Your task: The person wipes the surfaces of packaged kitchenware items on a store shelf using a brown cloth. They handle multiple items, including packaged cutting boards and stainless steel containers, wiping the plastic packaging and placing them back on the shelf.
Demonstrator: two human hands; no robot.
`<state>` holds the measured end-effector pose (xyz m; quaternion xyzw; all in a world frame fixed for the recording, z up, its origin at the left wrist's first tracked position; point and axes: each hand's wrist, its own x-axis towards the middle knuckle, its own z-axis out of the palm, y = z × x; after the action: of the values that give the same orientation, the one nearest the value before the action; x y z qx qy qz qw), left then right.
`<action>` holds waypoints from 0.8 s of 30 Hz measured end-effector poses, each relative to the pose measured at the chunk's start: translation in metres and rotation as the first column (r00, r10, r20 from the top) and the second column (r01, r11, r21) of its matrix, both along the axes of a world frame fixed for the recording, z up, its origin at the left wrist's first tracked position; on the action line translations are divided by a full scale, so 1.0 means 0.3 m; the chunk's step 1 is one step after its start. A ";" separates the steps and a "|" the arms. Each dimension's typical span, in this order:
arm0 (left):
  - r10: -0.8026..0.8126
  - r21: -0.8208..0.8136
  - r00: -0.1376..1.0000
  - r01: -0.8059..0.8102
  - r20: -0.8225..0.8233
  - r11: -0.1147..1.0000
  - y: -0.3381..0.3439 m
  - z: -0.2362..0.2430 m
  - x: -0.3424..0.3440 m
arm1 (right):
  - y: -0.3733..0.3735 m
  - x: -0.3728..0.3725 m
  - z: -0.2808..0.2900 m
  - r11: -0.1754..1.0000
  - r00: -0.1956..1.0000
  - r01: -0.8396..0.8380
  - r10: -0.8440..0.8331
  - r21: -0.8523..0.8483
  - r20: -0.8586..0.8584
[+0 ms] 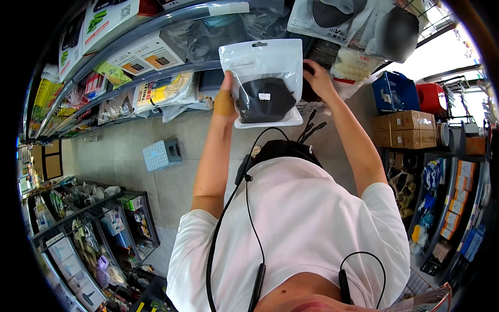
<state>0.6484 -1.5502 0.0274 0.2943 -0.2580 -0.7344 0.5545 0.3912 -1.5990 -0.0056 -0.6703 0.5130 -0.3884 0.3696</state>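
Observation:
My left hand [225, 101] grips the left edge of a flat white zip bag [267, 57], with the thumb over its front. Through the bag's clear window shows a black cloth face mask [265, 106] with a small white sticker. The bag hangs upright in front of the shelf and has a slot at its top. Beside the bag's right edge is my right hand [319, 82], with bent fingers apart; the fingertips are partly hidden near dark goods. Above it, similar bags [332, 21] with dark masks hang at the shelf.
A shelf rack [192, 66] with boxes and packets runs across the top. A light blue step stool [162, 155] stands on the grey floor to the left. At right are a blue basket [395, 91], cardboard boxes [405, 130] and more shelves. A lower-left rack [88, 208] holds assorted goods.

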 end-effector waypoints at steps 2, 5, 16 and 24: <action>0.003 -0.028 1.000 -0.004 -0.029 1.000 -0.012 -0.006 0.013 | -0.001 -0.057 0.008 0.993 0.993 0.116 -0.115 -0.015 0.027; -0.004 -0.060 0.999 0.002 -0.043 0.998 -0.018 -0.017 0.022 | 0.012 -0.112 0.073 0.982 0.964 0.186 -0.178 -0.023 0.197; -0.122 -0.002 0.991 0.122 0.046 0.992 -0.054 -0.043 0.000 | 0.077 -0.020 0.479 0.946 0.973 -0.228 0.232 -0.232 -0.007; -0.205 -0.077 0.946 0.230 0.251 0.970 -0.057 -0.007 -0.004 | 0.015 0.018 0.387 0.904 0.897 -0.407 0.422 0.130 -0.132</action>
<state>0.6472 -1.5672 0.0252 0.3213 -0.3925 -0.7353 0.4494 0.3967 -1.5945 0.1106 -0.7735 0.4045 -0.2210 0.4351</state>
